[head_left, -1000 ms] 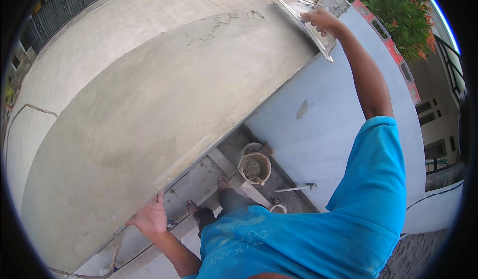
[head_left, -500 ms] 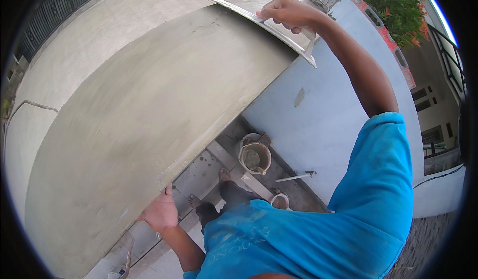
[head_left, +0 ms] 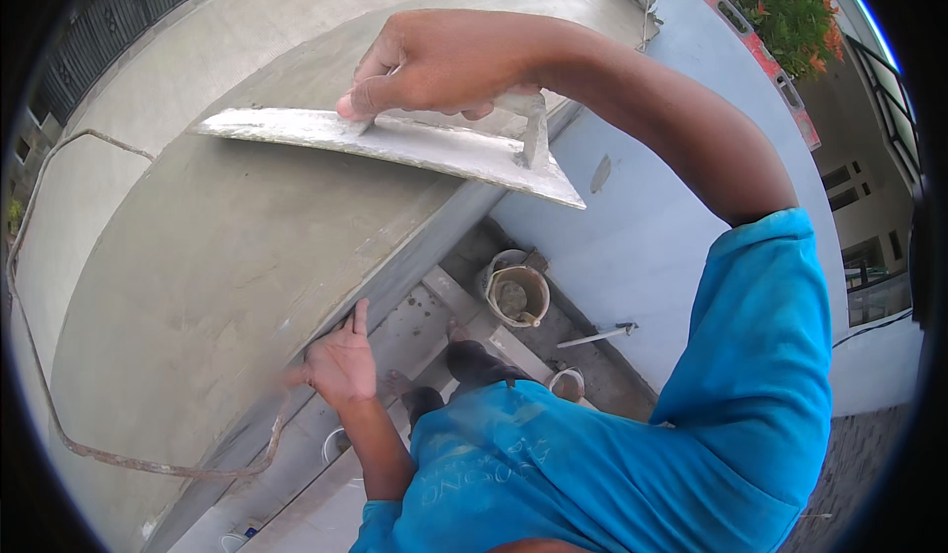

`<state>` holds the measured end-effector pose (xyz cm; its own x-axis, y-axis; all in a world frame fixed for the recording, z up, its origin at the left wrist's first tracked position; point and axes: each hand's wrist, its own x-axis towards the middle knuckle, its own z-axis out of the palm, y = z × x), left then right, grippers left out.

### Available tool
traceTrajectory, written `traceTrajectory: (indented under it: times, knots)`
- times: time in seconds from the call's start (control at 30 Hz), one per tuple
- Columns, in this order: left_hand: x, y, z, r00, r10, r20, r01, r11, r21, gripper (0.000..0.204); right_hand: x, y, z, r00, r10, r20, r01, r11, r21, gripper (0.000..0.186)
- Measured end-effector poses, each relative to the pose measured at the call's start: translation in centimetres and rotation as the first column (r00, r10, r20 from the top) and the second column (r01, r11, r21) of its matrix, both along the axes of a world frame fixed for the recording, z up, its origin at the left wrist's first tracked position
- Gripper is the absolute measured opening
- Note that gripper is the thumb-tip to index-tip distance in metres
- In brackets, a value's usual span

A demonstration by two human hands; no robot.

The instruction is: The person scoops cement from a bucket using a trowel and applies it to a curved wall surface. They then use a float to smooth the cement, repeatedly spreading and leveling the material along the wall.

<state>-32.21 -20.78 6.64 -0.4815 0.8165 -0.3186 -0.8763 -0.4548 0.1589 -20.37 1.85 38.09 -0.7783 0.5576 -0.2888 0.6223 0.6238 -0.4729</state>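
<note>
A broad slab of smooth grey plaster (head_left: 227, 286) stretches across the left of the view. My right hand (head_left: 439, 64) is closed round the handle of a plastering trowel (head_left: 425, 148), whose long pale blade lies across the plaster. The blade's near end juts past the slab's edge, over the pale blue wall side. Lower down, my left hand (head_left: 341, 363) rests palm up with fingers stretched out, its fingertips at the slab's lower edge. It holds nothing.
A bucket (head_left: 518, 296) with grey mix stands on the ground below, near a smaller bucket (head_left: 567, 385) and a white-handled tool (head_left: 592, 337). A bent metal rod (head_left: 163, 469) curves round the slab's left. A red spirit level (head_left: 743, 44) lies along the pale blue wall (head_left: 642, 207).
My right hand has swept the trowel left and nearer across the plaster. My left hand has shifted slightly right and up along the edge. The bent rod shows more fully.
</note>
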Motion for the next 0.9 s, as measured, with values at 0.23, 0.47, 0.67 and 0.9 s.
traceTrajectory:
  times: [0.23,0.47,0.67,0.9]
  knots:
    - [-1.0,-0.4,-0.6,0.996,-0.049,-0.068,0.051,0.998,0.030,0.159,14.0,3.4,4.3,0.891,-0.363,-0.273,0.359,0.931,-0.068,0.055]
    - [0.1,0.1,2.0,0.998,-0.001,-0.060,0.002,1.000,0.020,0.150,29.7,11.2,2.4,0.686,-0.701,-0.194,0.705,0.707,-0.060,0.041]
    - [-0.3,-0.3,1.0,0.997,0.006,-0.080,0.000,0.997,0.071,0.148,29.3,18.6,0.6,0.707,-0.672,-0.218,0.700,0.710,0.082,0.040]
    - [0.0,-0.3,1.8,0.990,0.115,0.078,-0.114,0.993,-0.022,0.147,28.1,28.1,-0.8,0.697,-0.696,-0.170,0.716,0.663,0.220,0.045]
